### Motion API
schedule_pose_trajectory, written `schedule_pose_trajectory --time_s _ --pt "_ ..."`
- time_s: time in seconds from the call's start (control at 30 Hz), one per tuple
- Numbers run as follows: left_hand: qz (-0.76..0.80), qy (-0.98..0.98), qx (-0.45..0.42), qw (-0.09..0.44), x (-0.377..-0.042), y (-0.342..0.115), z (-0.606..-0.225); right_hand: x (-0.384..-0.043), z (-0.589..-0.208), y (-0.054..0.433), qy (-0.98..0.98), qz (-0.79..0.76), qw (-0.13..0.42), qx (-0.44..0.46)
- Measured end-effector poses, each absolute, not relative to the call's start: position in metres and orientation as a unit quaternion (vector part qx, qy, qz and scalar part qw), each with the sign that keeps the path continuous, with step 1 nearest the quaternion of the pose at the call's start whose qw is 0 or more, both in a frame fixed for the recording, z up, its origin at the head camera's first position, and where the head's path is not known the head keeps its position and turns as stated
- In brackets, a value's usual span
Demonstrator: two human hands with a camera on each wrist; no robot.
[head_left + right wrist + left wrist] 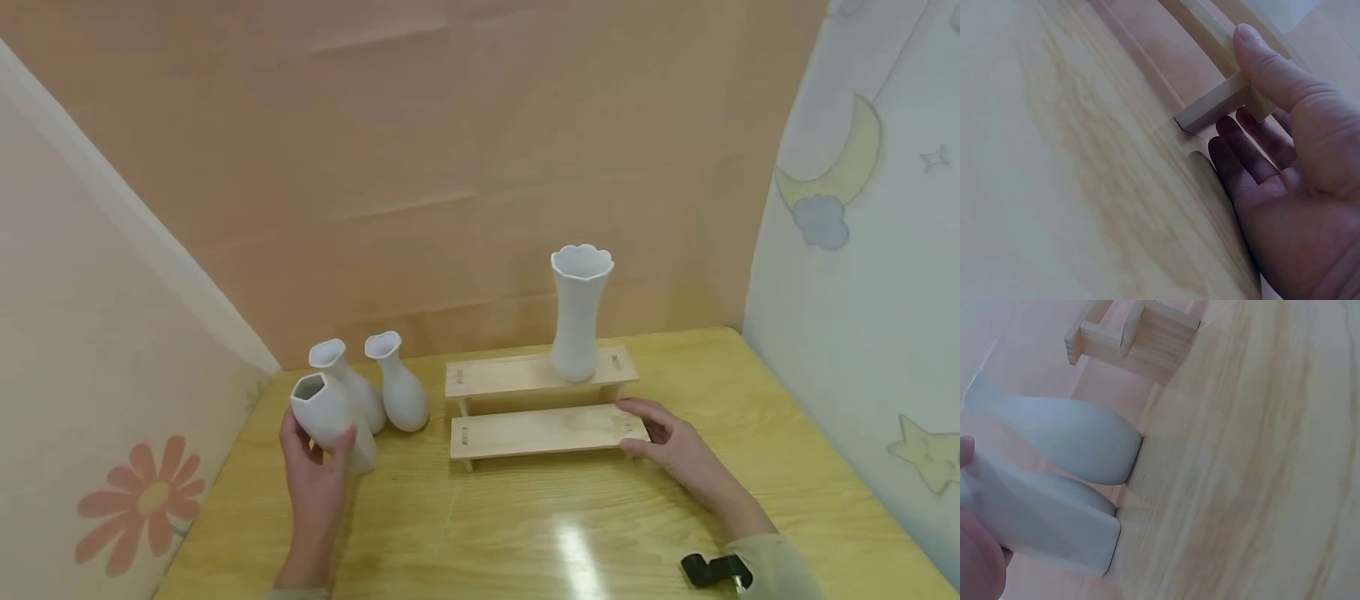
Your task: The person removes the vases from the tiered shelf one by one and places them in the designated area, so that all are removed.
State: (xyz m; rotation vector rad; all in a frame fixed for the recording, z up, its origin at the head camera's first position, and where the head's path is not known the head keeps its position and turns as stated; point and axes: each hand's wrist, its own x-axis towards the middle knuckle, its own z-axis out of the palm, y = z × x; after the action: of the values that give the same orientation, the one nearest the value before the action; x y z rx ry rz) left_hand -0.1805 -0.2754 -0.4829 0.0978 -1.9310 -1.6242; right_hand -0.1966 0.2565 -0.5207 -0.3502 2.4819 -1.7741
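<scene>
My left hand (317,475) holds a white vase (337,425) with an angular rim, thumb on one side and fingers on the other. In the left wrist view, the base of this vase (1060,531) appears to meet the table. Close behind stand two more white vases with narrow necks, one partly hidden (363,396) and one to its right (405,396). At the right end of a two-step wooden stand (540,432), my right hand (671,442) grips the lower board. Its thumb (1266,65) lies on the front side, with the fingers curled behind.
A tall white vase with a scalloped rim (577,321) stands upright on the stand's upper board (498,375), towards the right. A small black object (712,571) lies by the right sleeve (776,567). Walls border the wooden table (480,533) behind and at both sides.
</scene>
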Motion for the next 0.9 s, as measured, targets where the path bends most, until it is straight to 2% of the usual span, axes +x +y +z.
schedule_pose_trajectory --time_s 0.23,0.53,0.9 --pt "-0.626 -0.715 0.050 0.308 -0.167 -0.261 -0.492 -0.201 -0.513 0.270 0.816 -0.563 0.045 -0.123" --pt "-0.605 -0.735 0.071 0.299 -0.171 -0.267 -0.488 -0.197 -0.519 0.261 0.803 -0.583 0.039 -0.114" --pt "-0.582 -0.746 0.036 0.322 -0.178 -0.276 -0.484 -0.195 -0.521 0.252 0.798 -0.593 0.024 -0.104"
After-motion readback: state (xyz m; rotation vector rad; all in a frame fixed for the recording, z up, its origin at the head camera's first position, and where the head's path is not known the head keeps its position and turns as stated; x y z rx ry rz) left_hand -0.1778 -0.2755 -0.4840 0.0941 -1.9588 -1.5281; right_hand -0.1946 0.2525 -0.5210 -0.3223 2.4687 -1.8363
